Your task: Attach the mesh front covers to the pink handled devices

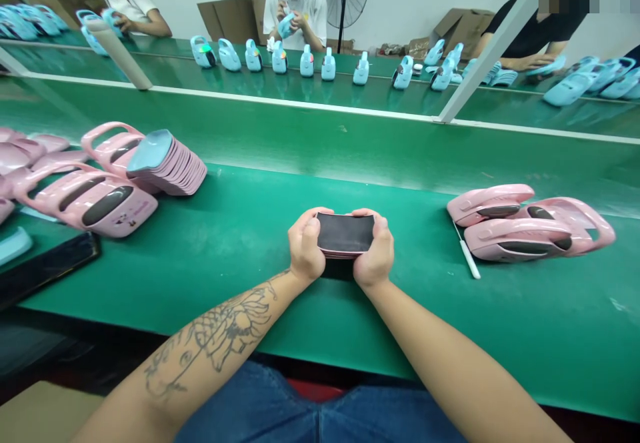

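Observation:
Between my two hands is a stack of thin curved panels [345, 233], dark on its top face, with pink edges showing below. My left hand [306, 246] grips the stack's left end, thumb along the side. On the opposite end my right hand [376, 249] is closed in the same way. The stack is just above or on the green table; I cannot tell which. Off to the left, a row of similar curved panels [173, 163], pink with a light blue face, leans beside pink handled plastic housings [120, 209] with dark windows.
More pink housings [520, 243] lie at the right, beside a white-handled screwdriver [470, 259]. A black phone-like slab [50, 266] rests at the left edge. Across a white rail [300, 108], blue housings [328, 66] stand in a line, with several people working behind them.

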A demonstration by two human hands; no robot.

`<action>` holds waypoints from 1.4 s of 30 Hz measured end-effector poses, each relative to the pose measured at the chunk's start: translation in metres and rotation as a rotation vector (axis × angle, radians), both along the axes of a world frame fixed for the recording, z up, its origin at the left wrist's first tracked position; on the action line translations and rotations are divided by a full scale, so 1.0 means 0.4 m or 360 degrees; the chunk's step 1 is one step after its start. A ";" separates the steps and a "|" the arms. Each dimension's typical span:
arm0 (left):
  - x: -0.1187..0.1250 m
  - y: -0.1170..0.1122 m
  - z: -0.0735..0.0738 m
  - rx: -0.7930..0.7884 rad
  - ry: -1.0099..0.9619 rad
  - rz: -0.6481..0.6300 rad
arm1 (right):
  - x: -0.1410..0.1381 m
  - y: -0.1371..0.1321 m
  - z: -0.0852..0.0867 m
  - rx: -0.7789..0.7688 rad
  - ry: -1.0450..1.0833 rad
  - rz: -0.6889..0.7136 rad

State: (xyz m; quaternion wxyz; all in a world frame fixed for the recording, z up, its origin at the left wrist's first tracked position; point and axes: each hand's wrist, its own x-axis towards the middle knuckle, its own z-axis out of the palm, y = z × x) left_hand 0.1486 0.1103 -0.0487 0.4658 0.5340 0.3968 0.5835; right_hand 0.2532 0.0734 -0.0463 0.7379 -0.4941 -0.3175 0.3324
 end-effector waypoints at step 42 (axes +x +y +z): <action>0.040 0.027 0.036 -0.0533 -0.0043 0.0053 | 0.004 0.029 0.005 -0.0434 0.0194 -0.0208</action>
